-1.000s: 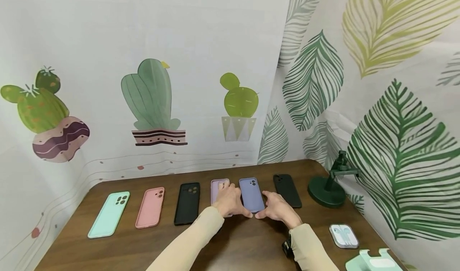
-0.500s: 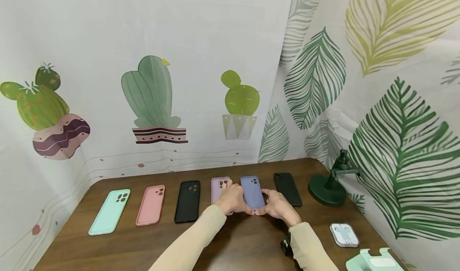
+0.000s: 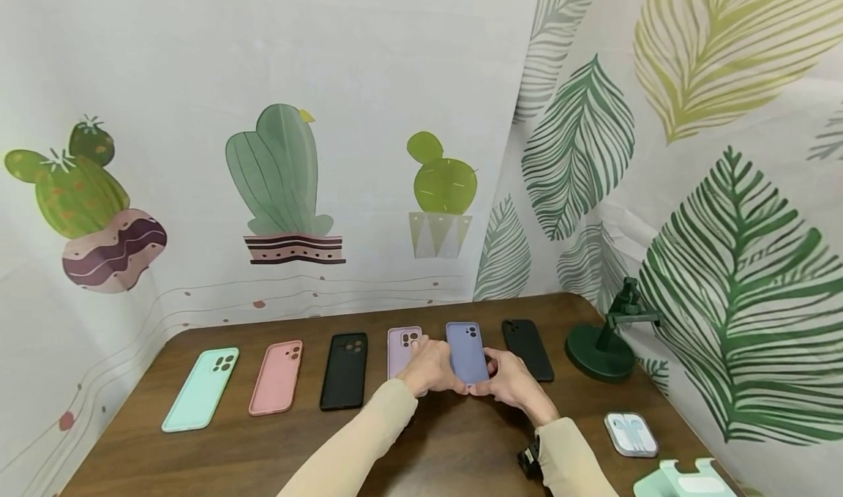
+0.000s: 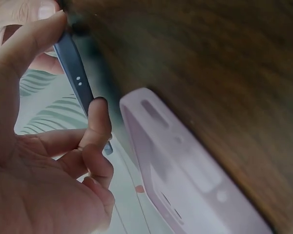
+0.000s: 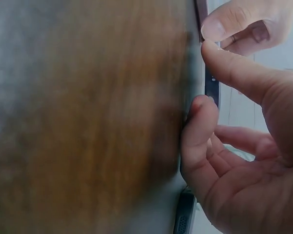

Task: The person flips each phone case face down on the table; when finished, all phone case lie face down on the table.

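A blue-violet phone case (image 3: 466, 349) is in the middle of a row of cases on the brown table (image 3: 448, 446). My left hand (image 3: 443, 380) pinches its near left edge and my right hand (image 3: 492, 380) pinches its near right edge. In the left wrist view my left hand (image 4: 78, 68) grips the blue case's thin side (image 4: 74, 73) between thumb and fingers. In the right wrist view my right hand (image 5: 207, 78) does the same on the blue case's edge (image 5: 211, 90). A lilac case (image 3: 399, 345) lies just left of it, partly under my left hand.
Mint (image 3: 200, 389), pink (image 3: 276, 376) and black (image 3: 344, 371) cases lie to the left, and another black case (image 3: 527, 349) to the right. A dark green stand (image 3: 599, 350) is at the far right. An earphone box (image 3: 631, 433) and a mint holder (image 3: 685, 479) sit near the right corner.
Both hands have closed in on the blue-violet case's near end and taken hold of its edges. The case has shifted slightly to the right.
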{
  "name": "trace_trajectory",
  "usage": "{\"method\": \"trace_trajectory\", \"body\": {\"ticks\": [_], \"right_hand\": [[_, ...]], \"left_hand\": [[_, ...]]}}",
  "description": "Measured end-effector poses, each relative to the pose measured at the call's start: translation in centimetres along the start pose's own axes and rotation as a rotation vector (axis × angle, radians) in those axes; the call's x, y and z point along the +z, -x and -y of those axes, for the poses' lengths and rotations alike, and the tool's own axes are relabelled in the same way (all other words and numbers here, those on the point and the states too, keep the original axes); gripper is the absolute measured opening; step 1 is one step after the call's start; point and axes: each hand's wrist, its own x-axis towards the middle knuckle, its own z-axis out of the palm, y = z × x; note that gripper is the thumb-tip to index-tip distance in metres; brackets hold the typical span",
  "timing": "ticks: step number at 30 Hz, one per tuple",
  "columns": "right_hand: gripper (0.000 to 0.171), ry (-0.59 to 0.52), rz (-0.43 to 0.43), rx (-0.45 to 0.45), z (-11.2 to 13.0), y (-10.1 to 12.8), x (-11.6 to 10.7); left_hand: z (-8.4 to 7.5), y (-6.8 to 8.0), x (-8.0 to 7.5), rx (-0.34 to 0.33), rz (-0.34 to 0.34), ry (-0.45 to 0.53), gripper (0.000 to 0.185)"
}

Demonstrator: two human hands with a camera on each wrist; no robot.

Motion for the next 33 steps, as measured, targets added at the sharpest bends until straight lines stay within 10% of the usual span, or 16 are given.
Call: {"method": "trace_trajectory", "body": {"ticks": [21, 33], "right_hand": [[0.093, 0.108, -0.063, -0.051, 0.3, 0.5, -1.2], [0.09, 0.132, -0.104, -0.108, 0.7, 1.1, -1.0]], "left_hand": [[-1.5, -0.4, 0.0, -0.041, 0.037, 0.117, 0.052], [-0.6, -0.3, 0.0, -0.11, 0.26, 0.621, 0.069]]}}
